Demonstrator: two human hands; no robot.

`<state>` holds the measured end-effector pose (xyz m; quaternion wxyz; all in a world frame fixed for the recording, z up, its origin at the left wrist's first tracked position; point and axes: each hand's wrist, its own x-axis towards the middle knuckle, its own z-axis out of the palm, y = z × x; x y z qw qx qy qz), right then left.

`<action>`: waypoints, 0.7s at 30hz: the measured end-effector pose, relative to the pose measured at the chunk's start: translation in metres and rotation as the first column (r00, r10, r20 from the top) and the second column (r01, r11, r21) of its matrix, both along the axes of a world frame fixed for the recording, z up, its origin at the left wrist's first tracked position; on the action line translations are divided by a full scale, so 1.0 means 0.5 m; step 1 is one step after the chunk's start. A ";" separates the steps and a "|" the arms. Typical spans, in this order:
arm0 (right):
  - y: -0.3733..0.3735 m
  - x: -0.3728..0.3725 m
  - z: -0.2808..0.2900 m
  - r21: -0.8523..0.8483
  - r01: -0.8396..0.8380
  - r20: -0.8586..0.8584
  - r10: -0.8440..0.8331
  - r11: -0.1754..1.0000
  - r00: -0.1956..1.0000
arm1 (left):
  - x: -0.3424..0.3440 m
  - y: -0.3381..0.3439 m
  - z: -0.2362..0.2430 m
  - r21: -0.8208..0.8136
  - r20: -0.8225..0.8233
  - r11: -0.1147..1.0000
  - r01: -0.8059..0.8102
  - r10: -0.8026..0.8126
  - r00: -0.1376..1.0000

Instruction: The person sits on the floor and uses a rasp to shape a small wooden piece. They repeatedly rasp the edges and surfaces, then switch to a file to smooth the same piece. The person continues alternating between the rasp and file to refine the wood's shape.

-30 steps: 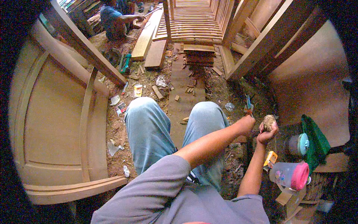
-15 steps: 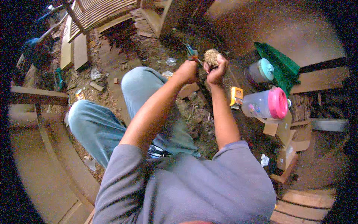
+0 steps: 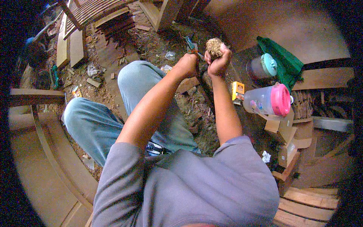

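Observation:
My left hand (image 3: pixel 187 64), fingers closed, grips what looks like a tool (image 3: pixel 192 46) with blue, orange and metal parts; its exact kind and where the fingers grip it are unclear. My right hand (image 3: pixel 218 62) is closed on a rough, fibrous tan lump (image 3: pixel 214 48), held just right of the tool. A small yellow box (image 3: pixel 238 90) and a clear plastic jug with a pink lid (image 3: pixel 259 99) lie beside my right forearm. A teal-lidded container (image 3: pixel 261 66) stands farther back by a green cloth (image 3: pixel 287 72).
Wooden panels (image 3: pixel 45 147) and posts (image 3: pixel 166 17) surround me. Boards (image 3: pixel 76 47), a slatted frame (image 3: pixel 90 11), scraps and a green power tool (image 3: pixel 55 77) are on the dirty floor. Cardboard (image 3: pixel 287 153) lies at the right. Another person (image 3: pixel 34 51) is dimly visible at upper left.
The view has swung right, shifting the surroundings leftward and up in the picture. Both hands still hold their things, now higher in the picture, with the lump remaining beside the tool.

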<state>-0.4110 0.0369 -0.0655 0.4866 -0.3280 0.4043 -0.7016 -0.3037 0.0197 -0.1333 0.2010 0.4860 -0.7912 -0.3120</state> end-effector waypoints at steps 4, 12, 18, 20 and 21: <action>-0.002 -0.015 0.001 -0.026 -0.087 -0.076 0.084 0.996 0.994 | -0.007 -0.008 -0.010 0.033 0.004 0.999 -0.015 0.015 1.000; 0.000 -0.018 -0.011 -0.045 -0.067 -0.189 0.057 0.997 0.980 | -0.014 -0.018 -0.050 -0.014 -0.073 1.000 -0.013 0.011 0.997; 0.004 -0.017 -0.008 -0.140 -0.073 0.012 0.076 0.987 0.997 | -0.013 -0.017 -0.045 -0.001 -0.019 1.000 -0.026 0.026 0.999; 0.001 -0.014 -0.006 -0.092 -0.089 -0.114 0.079 0.992 0.990 | -0.012 -0.015 -0.038 0.008 0.003 1.000 -0.023 0.023 1.000; -0.001 -0.011 -0.005 -0.091 -0.051 -0.160 0.036 0.995 0.986 | -0.011 -0.015 -0.035 0.018 -0.002 1.000 -0.017 0.018 1.000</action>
